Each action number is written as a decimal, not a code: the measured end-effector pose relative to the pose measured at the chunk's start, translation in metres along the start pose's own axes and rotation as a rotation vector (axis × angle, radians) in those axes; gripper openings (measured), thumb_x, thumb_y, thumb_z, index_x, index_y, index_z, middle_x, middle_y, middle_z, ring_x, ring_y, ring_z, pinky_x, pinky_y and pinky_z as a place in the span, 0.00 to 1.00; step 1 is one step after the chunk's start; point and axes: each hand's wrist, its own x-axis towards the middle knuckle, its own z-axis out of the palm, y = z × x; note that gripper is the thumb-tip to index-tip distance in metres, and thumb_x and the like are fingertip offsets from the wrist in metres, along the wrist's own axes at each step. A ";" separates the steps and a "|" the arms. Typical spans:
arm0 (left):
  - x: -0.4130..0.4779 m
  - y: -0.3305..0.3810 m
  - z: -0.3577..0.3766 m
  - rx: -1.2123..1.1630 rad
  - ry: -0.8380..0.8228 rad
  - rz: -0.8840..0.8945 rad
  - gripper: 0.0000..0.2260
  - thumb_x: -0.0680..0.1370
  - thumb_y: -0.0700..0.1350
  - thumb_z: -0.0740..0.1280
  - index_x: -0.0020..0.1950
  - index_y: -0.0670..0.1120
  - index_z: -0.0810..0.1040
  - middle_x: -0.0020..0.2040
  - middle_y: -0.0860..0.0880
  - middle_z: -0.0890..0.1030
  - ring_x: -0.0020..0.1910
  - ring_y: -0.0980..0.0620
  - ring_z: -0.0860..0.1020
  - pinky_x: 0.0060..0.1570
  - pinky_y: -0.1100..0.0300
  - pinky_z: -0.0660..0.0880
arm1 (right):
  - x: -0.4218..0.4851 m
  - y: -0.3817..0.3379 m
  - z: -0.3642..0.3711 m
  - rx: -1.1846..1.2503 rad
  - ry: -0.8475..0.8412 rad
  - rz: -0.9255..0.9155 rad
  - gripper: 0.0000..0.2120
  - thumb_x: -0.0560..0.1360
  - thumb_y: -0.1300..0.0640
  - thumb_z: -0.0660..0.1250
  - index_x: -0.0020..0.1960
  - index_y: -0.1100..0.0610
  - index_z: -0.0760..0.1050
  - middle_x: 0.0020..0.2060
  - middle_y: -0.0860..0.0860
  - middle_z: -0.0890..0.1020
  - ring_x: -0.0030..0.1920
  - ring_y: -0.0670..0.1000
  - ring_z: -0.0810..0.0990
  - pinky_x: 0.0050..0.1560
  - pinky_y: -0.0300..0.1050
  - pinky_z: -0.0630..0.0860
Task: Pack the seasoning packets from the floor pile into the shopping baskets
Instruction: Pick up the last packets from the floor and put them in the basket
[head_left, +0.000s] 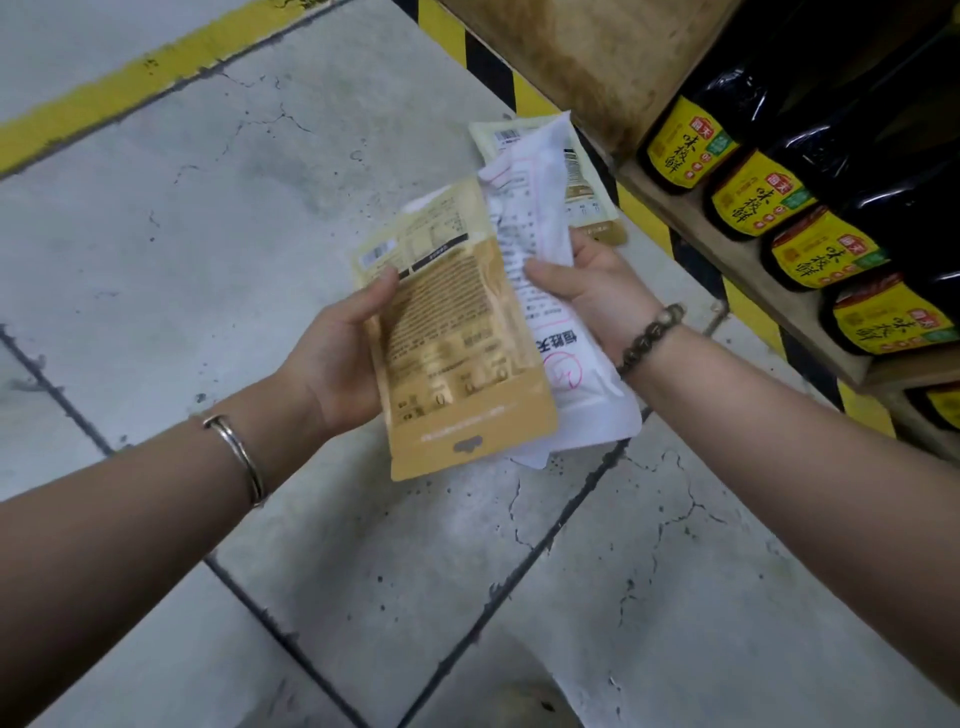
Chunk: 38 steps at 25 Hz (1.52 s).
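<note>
The left hand (337, 358) grips a flat tan-and-gold plastic seasoning packet (457, 343) by its left edge, thumb curled over the printed face near the barcode and the fingers hidden behind it. The right hand (597, 301) holds a crumpled white plastic seasoning packet (535, 208) with pink outlines and dark print, thumb pressed on its front, and behind that a cream packet with a tan lower band (589, 182) sticks out from the same grip. The tan packet overlaps the white one's left side, and all three are held in the air above the grey cracked concrete floor (208, 234). A thin silver bangle (239, 457) sits on the left wrist and a dark beaded bracelet (649, 332) on the right. At the right, a wooden shelf (727, 260) carries a row of dark sauce bottles with yellow labels (753, 197), lying on their sides, with yellow-and-black hazard tape (519, 88) running along the shelf's base
</note>
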 end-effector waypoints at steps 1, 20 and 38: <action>-0.001 -0.004 -0.003 0.015 -0.011 -0.034 0.22 0.64 0.51 0.74 0.55 0.46 0.79 0.48 0.47 0.84 0.46 0.48 0.83 0.42 0.52 0.81 | -0.004 0.006 0.005 0.003 -0.014 0.033 0.11 0.76 0.72 0.59 0.47 0.58 0.74 0.33 0.49 0.83 0.33 0.48 0.82 0.38 0.43 0.81; -0.029 -0.022 -0.067 0.453 0.441 -0.033 0.06 0.73 0.41 0.69 0.50 0.45 0.80 0.43 0.45 0.85 0.35 0.48 0.84 0.31 0.59 0.80 | -0.005 0.082 0.002 -0.224 0.500 0.586 0.15 0.74 0.62 0.69 0.58 0.68 0.74 0.56 0.59 0.79 0.54 0.56 0.79 0.58 0.49 0.76; 0.003 -0.017 0.046 0.376 0.215 0.169 0.06 0.75 0.40 0.68 0.51 0.48 0.80 0.42 0.50 0.85 0.41 0.51 0.84 0.36 0.58 0.81 | -0.075 -0.024 -0.085 -0.236 0.732 -0.267 0.06 0.74 0.64 0.68 0.43 0.54 0.78 0.36 0.43 0.82 0.38 0.44 0.80 0.45 0.41 0.80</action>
